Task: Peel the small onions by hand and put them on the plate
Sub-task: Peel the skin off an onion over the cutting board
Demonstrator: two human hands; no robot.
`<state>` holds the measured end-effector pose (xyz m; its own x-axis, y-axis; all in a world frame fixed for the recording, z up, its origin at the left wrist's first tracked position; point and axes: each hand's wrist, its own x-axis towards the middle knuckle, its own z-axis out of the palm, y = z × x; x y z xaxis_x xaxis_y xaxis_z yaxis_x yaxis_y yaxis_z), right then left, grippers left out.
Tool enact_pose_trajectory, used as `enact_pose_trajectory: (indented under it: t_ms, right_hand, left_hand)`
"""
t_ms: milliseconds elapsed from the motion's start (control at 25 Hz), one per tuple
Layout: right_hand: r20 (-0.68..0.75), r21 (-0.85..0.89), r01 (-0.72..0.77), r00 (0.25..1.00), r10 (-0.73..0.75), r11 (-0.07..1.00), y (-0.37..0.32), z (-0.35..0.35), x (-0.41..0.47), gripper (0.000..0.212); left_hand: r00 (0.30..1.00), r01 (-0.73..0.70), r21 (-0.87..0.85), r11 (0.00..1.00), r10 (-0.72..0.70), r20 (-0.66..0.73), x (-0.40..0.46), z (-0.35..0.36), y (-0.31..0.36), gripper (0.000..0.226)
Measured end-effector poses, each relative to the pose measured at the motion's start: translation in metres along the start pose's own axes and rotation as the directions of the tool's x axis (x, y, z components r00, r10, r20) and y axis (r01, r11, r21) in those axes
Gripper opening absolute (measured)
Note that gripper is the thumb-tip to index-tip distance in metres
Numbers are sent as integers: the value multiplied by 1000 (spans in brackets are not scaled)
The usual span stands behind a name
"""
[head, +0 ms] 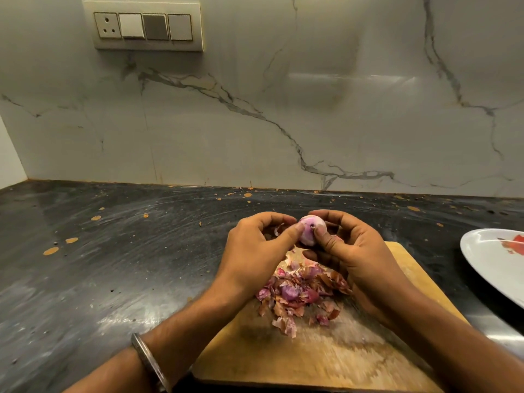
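Note:
A small pale purple onion (309,228) is held up above the far end of the wooden cutting board (334,355). My left hand (255,251) pinches its left side with thumb and fingers. My right hand (348,251) pinches its right side, the thumb tip pressed on the onion's front. A heap of brown and pink onion skins (300,293) lies on the board under my hands. The white plate (493,265) with a red print sits at the right edge, only partly in view; no onion shows on its visible part.
The dark stone counter (113,265) stretches to the left, scratched and spotted with orange flecks. A marble wall (255,109) closes the back, with a socket and switch panel (147,26) high on the left. A metal bangle (147,361) is on my left wrist.

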<state>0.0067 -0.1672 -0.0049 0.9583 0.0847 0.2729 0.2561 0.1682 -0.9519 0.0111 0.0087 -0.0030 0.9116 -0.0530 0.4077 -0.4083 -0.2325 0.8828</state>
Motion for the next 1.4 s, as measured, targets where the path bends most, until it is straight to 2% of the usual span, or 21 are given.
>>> enact_pose_trajectory:
  t_ms: [320, 600, 840, 1040, 1200, 1400]
  right_hand:
    - [-29, -132, 79, 996, -84, 988, 2, 1, -3, 39]
    - [-24, -231, 164, 984, -174, 959, 5, 2, -4, 40]
    - [-10, -107, 149, 989, -151, 983, 10, 1, 0, 33]
    - [-27, 26, 109, 994, -108, 994, 13, 0, 2, 33]
    - [-21, 2, 96, 995, -96, 995, 11, 1, 2, 34]
    - [-15, -43, 99, 995, -100, 994, 7, 2, 0, 36]
  left_hand:
    - [999, -1, -19, 1000, 1, 32, -1, 0, 0, 18]
    - [997, -61, 35, 998, 62, -52, -6, 5, 2, 26]
    - [991, -47, 3, 999, 47, -124, -5, 5, 4, 19]
    - [997, -28, -38, 999, 25, -78, -7, 6, 2, 17]
    - [998, 11, -61, 998, -14, -53, -6, 4, 3, 14]
    - [995, -7, -35, 999, 3, -105, -5, 4, 6, 14]
